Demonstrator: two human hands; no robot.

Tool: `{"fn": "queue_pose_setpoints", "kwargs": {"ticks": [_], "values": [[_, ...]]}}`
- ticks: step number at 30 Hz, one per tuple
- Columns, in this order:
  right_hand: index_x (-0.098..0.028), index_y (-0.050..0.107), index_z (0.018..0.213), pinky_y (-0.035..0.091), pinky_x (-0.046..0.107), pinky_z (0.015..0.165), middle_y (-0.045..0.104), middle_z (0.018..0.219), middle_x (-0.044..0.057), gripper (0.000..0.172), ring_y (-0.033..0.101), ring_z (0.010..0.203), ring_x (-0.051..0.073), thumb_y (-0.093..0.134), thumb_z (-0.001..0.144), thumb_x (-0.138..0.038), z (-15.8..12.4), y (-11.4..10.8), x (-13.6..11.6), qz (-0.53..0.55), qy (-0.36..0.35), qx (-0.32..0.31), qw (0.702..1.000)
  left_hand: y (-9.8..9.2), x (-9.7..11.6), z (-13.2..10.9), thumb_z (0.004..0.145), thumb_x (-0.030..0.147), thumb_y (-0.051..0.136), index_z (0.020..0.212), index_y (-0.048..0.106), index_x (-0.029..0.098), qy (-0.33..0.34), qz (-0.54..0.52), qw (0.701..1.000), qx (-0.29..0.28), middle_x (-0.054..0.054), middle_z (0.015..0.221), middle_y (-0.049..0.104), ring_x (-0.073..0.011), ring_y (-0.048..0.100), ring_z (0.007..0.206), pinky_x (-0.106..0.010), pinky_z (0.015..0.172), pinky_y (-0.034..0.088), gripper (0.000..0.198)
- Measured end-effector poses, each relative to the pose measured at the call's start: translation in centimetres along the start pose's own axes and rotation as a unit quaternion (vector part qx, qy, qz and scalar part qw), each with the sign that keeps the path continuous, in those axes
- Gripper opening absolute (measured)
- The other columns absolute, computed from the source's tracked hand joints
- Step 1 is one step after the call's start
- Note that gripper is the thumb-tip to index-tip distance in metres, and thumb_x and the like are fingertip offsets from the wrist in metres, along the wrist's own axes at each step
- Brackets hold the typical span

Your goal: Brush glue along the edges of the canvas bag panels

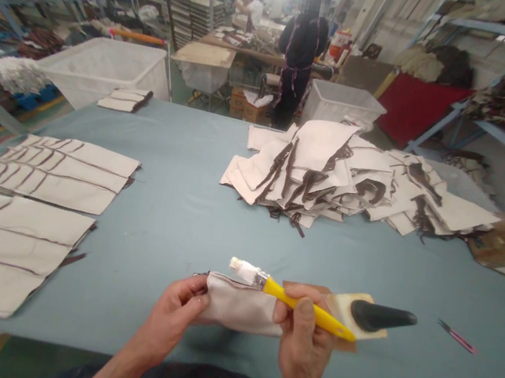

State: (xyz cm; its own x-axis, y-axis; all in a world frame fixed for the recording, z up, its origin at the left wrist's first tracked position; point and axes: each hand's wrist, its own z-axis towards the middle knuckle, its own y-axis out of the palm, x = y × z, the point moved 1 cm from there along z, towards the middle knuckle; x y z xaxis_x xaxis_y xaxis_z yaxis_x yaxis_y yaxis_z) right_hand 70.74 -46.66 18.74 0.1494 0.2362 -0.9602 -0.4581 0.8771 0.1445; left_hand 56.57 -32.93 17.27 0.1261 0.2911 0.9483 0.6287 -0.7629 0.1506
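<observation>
My left hand (179, 313) pinches the left end of a cream fabric piece (241, 306) with a dark edge, held above the blue-green table's front part. My right hand (305, 348) grips a yellow-handled brush (280, 292) whose white bristles point left over the fabric's top edge; its fingers also meet the fabric's right end. Just right of that hand lies a pale pad with a black, pointed object (381, 317) on it, over a brown sheet (345, 345) partly hidden by the hand. Pink-handled snips (458, 337) lie further right.
A loose heap of cream pieces (319, 168) with dark ties covers the table's back right. Neat stacks (3, 243) lie at the left, a small one (125, 99) at the back left. Plastic bins (108, 62) and a person (301, 48) are beyond the blue-green table (164, 219).
</observation>
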Motion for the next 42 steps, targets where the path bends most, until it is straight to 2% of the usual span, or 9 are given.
{"fn": "queue_pose_setpoints", "kwargs": {"ticks": [3, 7, 9, 14, 19, 25, 30, 36, 42], "values": [[-0.021, 0.064, 0.086, 0.034, 0.019, 0.042, 0.054, 0.053, -0.006, 0.031, 0.045, 0.044, 0.009, 0.057, 0.101, -0.047, 0.6, -0.7, -0.7, 0.028, 0.047, 0.028, 0.998, -0.2, 0.4, -0.3, 0.092, 0.018, 0.052, 0.081, 0.070, 0.018, 0.193, 0.210, 0.958, 0.024, -0.002, 0.073, 0.068, -0.0148, 0.062, 0.069, -0.024, 0.067, 0.047, 0.020], [-0.020, 0.063, 0.083, 0.029, 0.018, 0.038, 0.047, 0.045, -0.008, 0.034, 0.039, 0.038, 0.008, 0.059, 0.100, -0.049, 1.0, -0.8, -2.1, 0.018, 0.078, 0.033, 0.996, -0.2, 0.4, -0.7, 0.090, 0.002, 0.047, 0.080, 0.060, 0.020, 0.419, 0.389, 0.820, 0.036, 0.000, 0.066, 0.059, -0.0144, 0.051, 0.061, -0.026, 0.057, 0.038, 0.024], [-0.019, 0.063, 0.079, 0.029, 0.018, 0.037, 0.045, 0.043, -0.008, 0.037, 0.039, 0.036, 0.008, 0.060, 0.099, -0.051, 1.0, -0.6, -2.5, -0.004, 0.079, 0.027, 0.996, -0.2, -0.1, -0.6, 0.090, -0.001, 0.045, 0.086, 0.059, 0.020, 0.449, 0.430, 0.783, 0.020, -0.002, 0.069, 0.062, -0.0160, 0.052, 0.064, -0.028, 0.058, 0.037, 0.025], [-0.019, 0.062, 0.075, 0.031, 0.019, 0.036, 0.045, 0.043, -0.007, 0.042, 0.039, 0.035, 0.008, 0.059, 0.098, -0.054, 0.4, -0.2, -2.4, -0.064, 0.089, 0.004, 0.994, -0.3, -1.1, -0.1, 0.092, -0.001, 0.043, 0.089, 0.058, 0.020, 0.460, 0.488, 0.742, 0.026, -0.003, 0.069, 0.062, -0.0192, 0.050, 0.065, -0.033, 0.061, 0.036, 0.026], [-0.020, 0.060, 0.071, 0.024, 0.019, 0.032, 0.043, 0.046, -0.007, 0.044, 0.037, 0.034, 0.007, 0.058, 0.097, -0.056, 0.0, -0.2, -1.8, -0.066, 0.150, -0.057, 0.985, -0.1, -1.4, 0.0, 0.092, -0.002, 0.045, 0.086, 0.057, 0.020, 0.460, 0.500, 0.733, 0.020, -0.004, 0.071, 0.064, -0.0201, 0.052, 0.068, -0.033, 0.064, 0.037, 0.026], [-0.020, 0.058, 0.068, 0.025, 0.018, 0.032, 0.040, 0.047, -0.007, 0.047, 0.037, 0.036, 0.007, 0.062, 0.092, -0.060, 0.9, 0.0, -1.6, -0.061, 0.148, -0.014, 0.987, -0.2, -2.2, 0.0, 0.091, -0.006, 0.043, 0.090, 0.059, 0.020, 0.465, 0.475, 0.747, -0.002, -0.005, 0.075, 0.066, -0.0205, 0.056, 0.075, -0.032, 0.068, 0.039, 0.031], [-0.019, 0.059, 0.072, 0.022, 0.017, 0.032, 0.034, 0.044, -0.009, 0.046, 0.034, 0.034, 0.006, 0.058, 0.096, -0.058, -0.2, -0.2, -1.3, -0.058, 0.204, -0.087, 0.973, -0.4, -2.8, 0.3, 0.090, -0.006, 0.043, 0.086, 0.058, 0.020, 0.463, 0.475, 0.748, 0.007, -0.006, 0.076, 0.066, -0.0207, 0.055, 0.073, -0.032, 0.066, 0.039, 0.030], [-0.019, 0.056, 0.068, 0.020, 0.016, 0.033, 0.041, 0.052, -0.007, 0.050, 0.031, 0.035, 0.004, 0.063, 0.091, -0.063, 0.6, -0.2, -1.4, -0.034, 0.183, -0.016, 0.982, -0.2, -2.5, 0.5, 0.090, -0.004, 0.044, 0.084, 0.059, 0.020, 0.454, 0.471, 0.756, 0.011, -0.006, 0.075, 0.066, -0.0207, 0.057, 0.073, -0.033, 0.066, 0.041, 0.029], [-0.020, 0.056, 0.069, 0.018, 0.017, 0.034, 0.031, 0.046, -0.011, 0.052, 0.025, 0.035, 0.004, 0.060, 0.091, -0.067, 0.9, -0.2, -0.6, -0.018, 0.223, -0.068, 0.972, -0.2, -2.5, 0.7, 0.089, -0.004, 0.043, 0.082, 0.058, 0.021, 0.459, 0.470, 0.754, 0.020, -0.004, 0.072, 0.064, -0.0196, 0.056, 0.069, -0.032, 0.064, 0.040, 0.030]]}}
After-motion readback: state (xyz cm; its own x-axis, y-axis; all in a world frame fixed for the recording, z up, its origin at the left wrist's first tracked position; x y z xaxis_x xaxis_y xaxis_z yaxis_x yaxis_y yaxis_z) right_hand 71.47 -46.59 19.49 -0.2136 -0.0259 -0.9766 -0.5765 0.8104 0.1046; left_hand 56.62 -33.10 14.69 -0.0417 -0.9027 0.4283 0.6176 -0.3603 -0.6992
